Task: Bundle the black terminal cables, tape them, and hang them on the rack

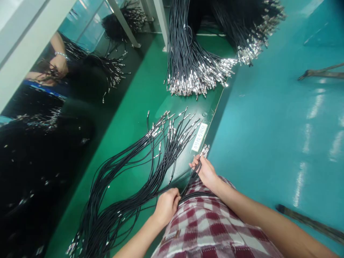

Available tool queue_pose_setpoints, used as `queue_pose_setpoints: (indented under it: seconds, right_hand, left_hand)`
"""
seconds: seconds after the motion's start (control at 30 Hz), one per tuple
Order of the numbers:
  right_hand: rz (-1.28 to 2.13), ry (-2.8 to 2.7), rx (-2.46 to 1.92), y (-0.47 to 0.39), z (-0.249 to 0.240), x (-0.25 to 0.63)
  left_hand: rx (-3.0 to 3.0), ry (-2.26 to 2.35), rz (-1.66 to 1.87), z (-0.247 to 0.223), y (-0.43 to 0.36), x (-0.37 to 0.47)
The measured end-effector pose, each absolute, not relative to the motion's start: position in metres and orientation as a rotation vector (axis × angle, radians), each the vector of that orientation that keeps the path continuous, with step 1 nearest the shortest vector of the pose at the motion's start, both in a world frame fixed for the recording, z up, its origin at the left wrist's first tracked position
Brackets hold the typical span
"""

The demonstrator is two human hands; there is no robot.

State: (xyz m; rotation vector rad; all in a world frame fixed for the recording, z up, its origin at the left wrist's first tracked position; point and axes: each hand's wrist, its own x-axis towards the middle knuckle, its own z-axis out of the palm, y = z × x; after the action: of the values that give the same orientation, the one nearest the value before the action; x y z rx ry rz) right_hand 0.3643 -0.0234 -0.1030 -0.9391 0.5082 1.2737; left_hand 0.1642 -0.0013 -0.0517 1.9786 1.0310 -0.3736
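Note:
My right hand is closed round a small bunch of black cables, just below their silver metal terminals. It is at the table's edge, in front of the checked apron. Lower and to the left, my left hand is curled shut on black cables that come out towards the apron; its fingertips are partly hidden. Beside it, a loose pile of black cables with silver ends spreads over the green table top.
A thick bundle of cables with many silver terminals hangs over the far table part. A label is stuck near the edge. Across the dark left strip, another person's hands handle cables. Metal legs stand at right.

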Motion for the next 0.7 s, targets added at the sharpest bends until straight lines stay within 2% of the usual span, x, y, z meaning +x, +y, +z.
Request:
queue_pose_setpoints:
  seconds: [0.17,0.47,0.6,0.7]
  right_hand:
    - [1.247,0.536,-0.995,-0.027,-0.106,0.365]
    - [1.219,0.456,-1.064,-0.027,-0.106,0.359]
    - [1.318,0.385,-1.088,-0.029,-0.104,0.359]
    - [1.362,0.401,-1.085,-0.028,-0.102,0.361]
  left_hand:
    - [1.756,1.053,-0.378,-0.047,0.006,0.177]
    - [1.852,0.994,-0.447,-0.048,0.026,0.185]
    - [2.155,1.319,-0.201,-0.072,0.061,0.218]
    - [2.228,1.466,-0.279,-0.084,0.077,0.231]
